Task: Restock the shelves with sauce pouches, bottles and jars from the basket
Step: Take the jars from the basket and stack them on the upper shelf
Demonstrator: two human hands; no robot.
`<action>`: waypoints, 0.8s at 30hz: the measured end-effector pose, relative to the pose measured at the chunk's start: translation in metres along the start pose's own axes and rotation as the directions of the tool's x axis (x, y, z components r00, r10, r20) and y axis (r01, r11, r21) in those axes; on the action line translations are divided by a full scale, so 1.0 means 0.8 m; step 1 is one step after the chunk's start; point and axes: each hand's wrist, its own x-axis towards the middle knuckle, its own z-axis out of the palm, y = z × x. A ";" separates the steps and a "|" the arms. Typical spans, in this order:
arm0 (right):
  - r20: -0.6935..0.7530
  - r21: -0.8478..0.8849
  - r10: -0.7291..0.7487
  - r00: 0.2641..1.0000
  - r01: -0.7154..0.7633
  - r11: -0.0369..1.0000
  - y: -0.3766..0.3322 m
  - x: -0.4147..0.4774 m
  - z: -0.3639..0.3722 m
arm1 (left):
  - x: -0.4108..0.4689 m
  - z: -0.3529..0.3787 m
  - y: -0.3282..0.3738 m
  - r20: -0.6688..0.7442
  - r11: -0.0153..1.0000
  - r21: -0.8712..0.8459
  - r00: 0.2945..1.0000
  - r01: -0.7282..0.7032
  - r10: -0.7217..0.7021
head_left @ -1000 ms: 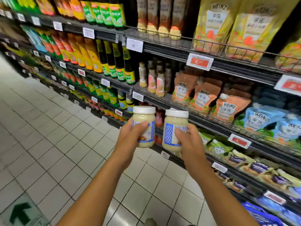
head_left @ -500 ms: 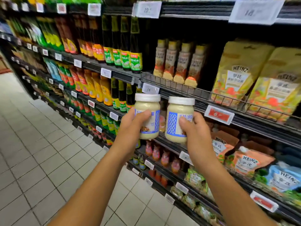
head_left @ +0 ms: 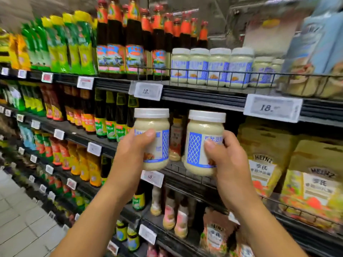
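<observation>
**A:** Since the shelves point(head_left: 204, 98) fill nearly the whole view, what stands on them?

**B:** On the right of the middle tier sit big yellow pouches point(head_left: 265, 164). On the top tier, tall dark bottles point(head_left: 133, 43) with orange necks stand in ranks. Just to their right is a row of jars point(head_left: 209, 66) with white lids and blue-and-white labels, behind a wire rail point(head_left: 204, 72). The far left of the shelves is blurred.

**A:** And the two jars being carried?

**B:** They look like the same kind as that row. Both are upright with lids on, held in the air in front of the middle tier, below the row and well apart from it. The left jar point(head_left: 151, 125) and right jar point(head_left: 194, 151) are side by side, near each other but not touching. Small bottles point(head_left: 176, 138) show in the gap behind them.

**A:** How does each grip stand?

**B:** The left grip point(head_left: 130, 154) is wrapped round the left jar from its left side. The thumb lies across the label and the fingers are hidden behind. The right grip point(head_left: 230, 164) holds the right jar from its right side, thumb on the label.

**A:** Anything smaller?

**B:** Two price tags hang on the top tier's edge. The tag marked 18 point(head_left: 272, 108) is up and to the right of the right jar. The tag marked 12 point(head_left: 148, 90) is straight above the left jar.
</observation>
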 end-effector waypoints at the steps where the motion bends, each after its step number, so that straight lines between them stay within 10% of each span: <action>1: -0.008 -0.001 -0.015 1.000 0.015 1.000 -0.003 0.010 0.000 | 0.012 0.000 0.002 0.011 1.000 -0.009 1.000 -0.008 0.008; 24: -0.188 -0.299 -0.191 0.963 0.129 0.946 -0.092 0.185 0.109 | 0.268 -0.019 0.120 0.442 0.980 -0.133 0.876 -0.149 0.193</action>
